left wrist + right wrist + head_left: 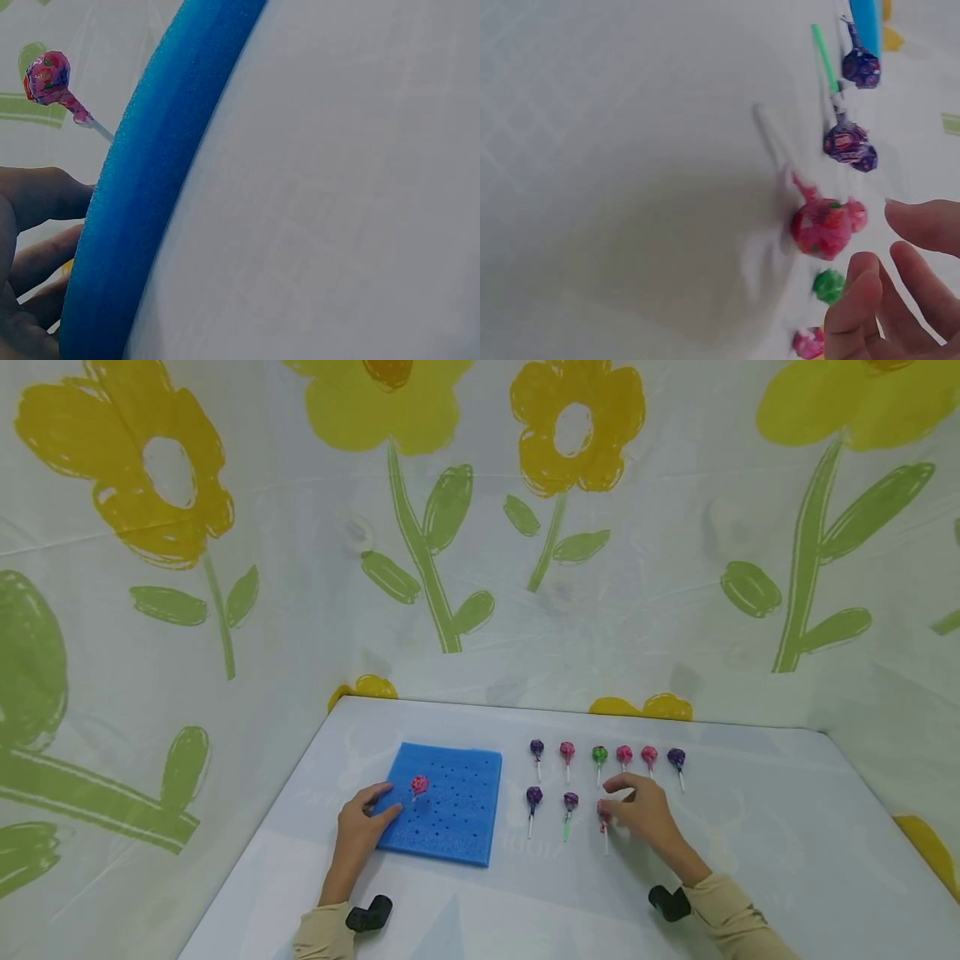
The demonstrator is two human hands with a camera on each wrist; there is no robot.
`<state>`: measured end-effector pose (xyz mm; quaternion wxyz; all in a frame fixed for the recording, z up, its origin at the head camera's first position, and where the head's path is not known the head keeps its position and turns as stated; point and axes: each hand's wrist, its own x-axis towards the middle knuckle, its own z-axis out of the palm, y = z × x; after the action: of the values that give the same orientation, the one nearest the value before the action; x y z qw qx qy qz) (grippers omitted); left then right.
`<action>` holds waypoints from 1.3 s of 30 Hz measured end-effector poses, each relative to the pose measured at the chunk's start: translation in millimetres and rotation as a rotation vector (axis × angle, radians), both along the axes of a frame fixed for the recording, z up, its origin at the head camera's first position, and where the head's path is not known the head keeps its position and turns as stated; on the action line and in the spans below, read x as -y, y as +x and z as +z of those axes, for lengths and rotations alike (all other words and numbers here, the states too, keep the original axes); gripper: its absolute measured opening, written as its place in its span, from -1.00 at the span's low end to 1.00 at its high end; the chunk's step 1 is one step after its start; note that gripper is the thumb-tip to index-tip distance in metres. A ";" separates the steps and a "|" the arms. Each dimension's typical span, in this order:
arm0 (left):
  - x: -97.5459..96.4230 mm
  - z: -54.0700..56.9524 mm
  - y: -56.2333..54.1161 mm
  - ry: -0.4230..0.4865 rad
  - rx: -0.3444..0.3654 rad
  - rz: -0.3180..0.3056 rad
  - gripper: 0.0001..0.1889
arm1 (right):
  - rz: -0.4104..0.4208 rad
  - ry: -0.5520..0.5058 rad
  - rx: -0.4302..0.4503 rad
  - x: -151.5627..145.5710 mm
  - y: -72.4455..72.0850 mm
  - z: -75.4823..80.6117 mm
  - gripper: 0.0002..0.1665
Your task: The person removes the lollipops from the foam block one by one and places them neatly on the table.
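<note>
A blue foam board [457,810] dotted with small holes lies at the left of the table. One pink lollipop [419,785] stands in it, stick down, slightly tilted in the left wrist view. My left hand [360,831] rests against the board's left edge, thumb and fingers spread apart. Over on the right, my right hand [643,810] hovers beside a pink lollipop [821,227] lying in the front row. Thumb and fingers are parted around its wrapped head, and a gap shows between them and the candy in the right wrist view.
Left of that lollipop lie two purple ones, one with a white stick [533,797] and one with a green stick [570,802]. Behind them runs a row of several lollipops, including a green one [599,754] and a purple one [677,758] at its right end.
</note>
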<state>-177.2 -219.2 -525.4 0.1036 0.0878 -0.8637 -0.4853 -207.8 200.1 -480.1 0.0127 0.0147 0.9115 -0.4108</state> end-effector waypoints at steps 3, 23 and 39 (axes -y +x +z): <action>0.5 0.8 0.1 0.002 -0.002 -0.002 -0.55 | 0.014 -0.025 -0.039 3.1 -2.7 5.9 -0.71; -0.8 1.8 4.2 0.001 0.018 0.004 -0.54 | 0.183 -0.242 -0.186 93.8 -9.9 34.9 -0.75; -2.4 4.8 3.3 0.000 0.009 0.002 -0.55 | 0.339 -0.350 -0.233 149.7 -14.0 25.6 -0.73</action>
<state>-173.9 -216.9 -520.6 0.1002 0.0911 -0.8640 -0.4849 -221.7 50.4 -454.5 -0.0213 -0.1878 0.8114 -0.5531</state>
